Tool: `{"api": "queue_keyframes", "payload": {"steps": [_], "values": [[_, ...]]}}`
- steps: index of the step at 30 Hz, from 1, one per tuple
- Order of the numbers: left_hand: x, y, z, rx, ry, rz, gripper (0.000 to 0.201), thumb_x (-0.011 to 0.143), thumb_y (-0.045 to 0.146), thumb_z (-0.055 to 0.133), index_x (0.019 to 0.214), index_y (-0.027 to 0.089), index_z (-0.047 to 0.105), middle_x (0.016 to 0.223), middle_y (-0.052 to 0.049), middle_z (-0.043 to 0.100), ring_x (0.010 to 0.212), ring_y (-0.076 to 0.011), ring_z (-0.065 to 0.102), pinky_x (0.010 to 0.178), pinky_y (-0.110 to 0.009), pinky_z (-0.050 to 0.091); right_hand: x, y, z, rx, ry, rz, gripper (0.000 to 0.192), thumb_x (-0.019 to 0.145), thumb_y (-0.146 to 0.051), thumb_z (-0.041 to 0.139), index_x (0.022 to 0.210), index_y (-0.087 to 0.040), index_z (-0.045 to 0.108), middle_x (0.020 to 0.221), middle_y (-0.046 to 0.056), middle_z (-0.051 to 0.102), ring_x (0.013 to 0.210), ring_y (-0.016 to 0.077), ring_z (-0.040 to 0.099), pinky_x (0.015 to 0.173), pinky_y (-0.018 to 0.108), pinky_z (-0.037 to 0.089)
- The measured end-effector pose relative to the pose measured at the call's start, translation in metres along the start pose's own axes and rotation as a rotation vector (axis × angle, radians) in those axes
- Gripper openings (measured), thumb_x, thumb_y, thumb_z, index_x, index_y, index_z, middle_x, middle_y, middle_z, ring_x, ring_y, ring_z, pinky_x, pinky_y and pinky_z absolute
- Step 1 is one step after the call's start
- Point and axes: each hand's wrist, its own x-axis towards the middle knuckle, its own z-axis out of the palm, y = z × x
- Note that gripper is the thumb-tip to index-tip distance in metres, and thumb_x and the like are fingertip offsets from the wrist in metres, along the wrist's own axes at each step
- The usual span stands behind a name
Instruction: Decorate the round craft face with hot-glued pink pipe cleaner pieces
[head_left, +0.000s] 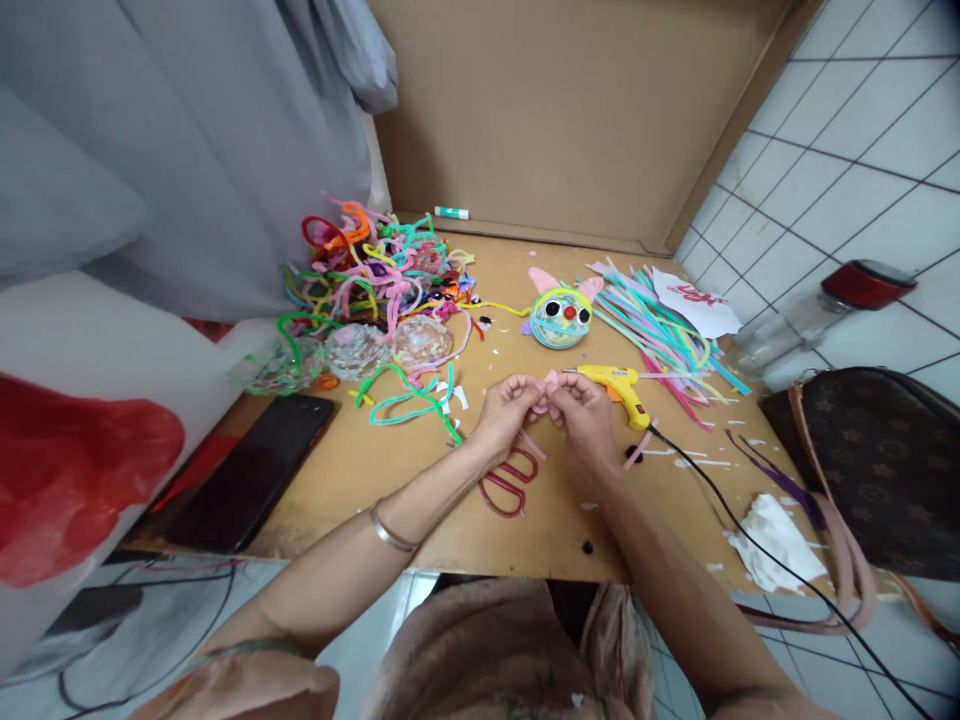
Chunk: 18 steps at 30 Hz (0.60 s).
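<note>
Head view: we pinch a small pink pipe-cleaner piece [550,385] between both hands above the surface [420,500].

Nearest lie red scissors [508,480]; above them our left hand [506,410] and right hand [583,410] press fingers together on the piece. It looks light, fuzzy and bendable, so we judge a hold near its ends best. Beyond sit a yellow glue gun [619,385] and a googly-eyed ball [561,318].

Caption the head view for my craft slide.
Both hands, left and right, pinch a pink pipe cleaner beside a glue gun.
</note>
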Motion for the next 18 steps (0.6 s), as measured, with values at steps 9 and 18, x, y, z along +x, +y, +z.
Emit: {"api": "queue_keyframes", "payload": {"steps": [9, 18], "values": [[-0.0005, 0.0025, 0.0003, -0.019, -0.009, -0.002, 0.030, 0.068, 0.038, 0.076, 0.067, 0.015, 0.057, 0.061, 0.001, 0.059, 0.057, -0.0074, 0.054, 0.056, -0.020, 0.040, 0.0024, 0.0040, -0.0047, 0.034, 0.005, 0.035, 0.028, 0.061, -0.042, 0.075, 0.067, -0.019, 0.059, 0.054, -0.003, 0.059, 0.044, 0.0068, 0.044, 0.042, 0.020, 0.032], [-0.0003, -0.0014, -0.0019, -0.024, -0.026, -0.018, 0.031, 0.069, 0.040, 0.076, 0.069, 0.015, 0.057, 0.065, 0.001, 0.060, 0.062, -0.0094, 0.059, 0.062, -0.021, 0.045, 0.0042, 0.0023, -0.0063, 0.076, -0.006, 0.051, 0.024, 0.060, -0.039, 0.073, 0.068, -0.019, 0.061, 0.054, -0.004, 0.058, 0.045, 0.0063, 0.045, 0.044, 0.020, 0.033]]}}
